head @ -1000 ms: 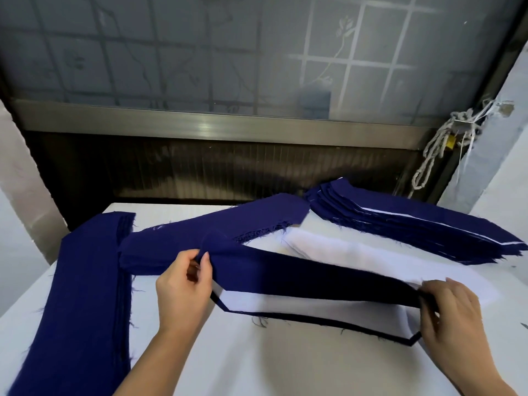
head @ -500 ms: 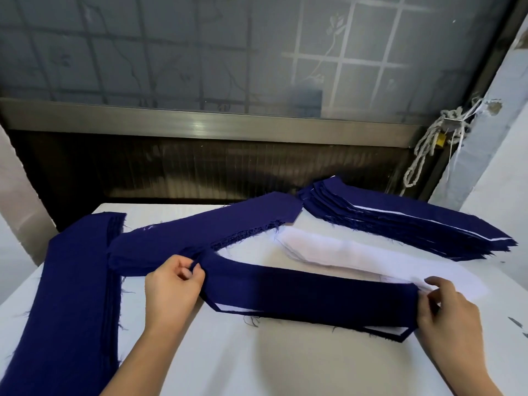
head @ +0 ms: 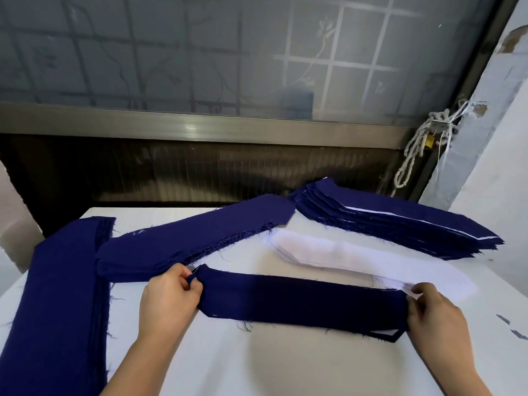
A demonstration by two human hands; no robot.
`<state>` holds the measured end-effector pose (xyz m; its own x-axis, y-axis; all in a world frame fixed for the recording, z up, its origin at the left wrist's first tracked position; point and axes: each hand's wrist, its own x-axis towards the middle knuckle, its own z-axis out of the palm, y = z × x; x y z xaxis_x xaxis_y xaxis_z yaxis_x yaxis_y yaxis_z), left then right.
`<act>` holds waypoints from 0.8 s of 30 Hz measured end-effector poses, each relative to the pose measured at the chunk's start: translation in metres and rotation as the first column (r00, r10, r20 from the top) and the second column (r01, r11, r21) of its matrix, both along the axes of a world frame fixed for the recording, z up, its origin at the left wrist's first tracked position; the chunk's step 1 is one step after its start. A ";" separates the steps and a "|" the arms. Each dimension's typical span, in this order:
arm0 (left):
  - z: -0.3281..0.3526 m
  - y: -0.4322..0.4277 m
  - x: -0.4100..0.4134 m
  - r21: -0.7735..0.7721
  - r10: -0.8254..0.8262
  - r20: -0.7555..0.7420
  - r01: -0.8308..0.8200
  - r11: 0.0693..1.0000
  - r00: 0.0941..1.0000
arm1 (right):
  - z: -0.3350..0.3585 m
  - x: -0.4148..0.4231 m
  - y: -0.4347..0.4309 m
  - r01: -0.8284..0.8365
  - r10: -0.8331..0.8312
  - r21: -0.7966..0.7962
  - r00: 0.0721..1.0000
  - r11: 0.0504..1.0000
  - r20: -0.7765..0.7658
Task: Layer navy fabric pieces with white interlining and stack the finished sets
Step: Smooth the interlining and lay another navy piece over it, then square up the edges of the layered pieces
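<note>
Both hands pinch one long navy fabric strip (head: 303,302) at frame centre: left hand (head: 168,298) and right hand (head: 434,312) on opposite ends (white interlining corner (head: 385,334) peeks out lower right).

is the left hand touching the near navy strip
Touching. The head view shows the left hand pinching the left end of the near navy strip between thumb and fingers.

Soft, even daylight through the frosted window (head: 200,52) at my 12 o'clock, brightest toward 1. There's a small glare streak on the metal rail (head: 194,130) below it. The white tabletop (head: 285,372) is bright, with a faint fuzzy shadow at 6. My navy strip (head: 300,301) reads almost black, weave lost. Wide-angle bend tilts the wall (head: 491,138) at 3.
</note>
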<state>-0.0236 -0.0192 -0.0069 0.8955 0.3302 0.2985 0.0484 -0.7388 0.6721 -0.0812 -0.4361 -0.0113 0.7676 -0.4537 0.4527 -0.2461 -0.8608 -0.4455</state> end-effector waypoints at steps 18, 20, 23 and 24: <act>-0.001 0.000 -0.002 0.088 -0.011 -0.033 0.014 0.996 0.999 | 0.011 -0.005 0.005 -0.217 0.206 0.325 0.976 0.921 0.068; -0.002 0.000 -0.002 0.070 -0.009 -0.032 0.011 0.997 0.999 | 0.009 -0.004 0.004 -0.203 0.185 0.324 0.979 0.924 0.084; -0.001 -0.001 -0.002 0.039 -0.011 -0.031 0.012 0.999 0.999 | 0.006 -0.003 0.002 -0.197 0.174 0.298 0.979 0.934 0.104; 0.000 -0.001 -0.001 0.030 -0.010 -0.030 0.011 0.999 0.999 | 0.005 -0.003 0.001 -0.197 0.170 0.277 0.978 0.940 0.118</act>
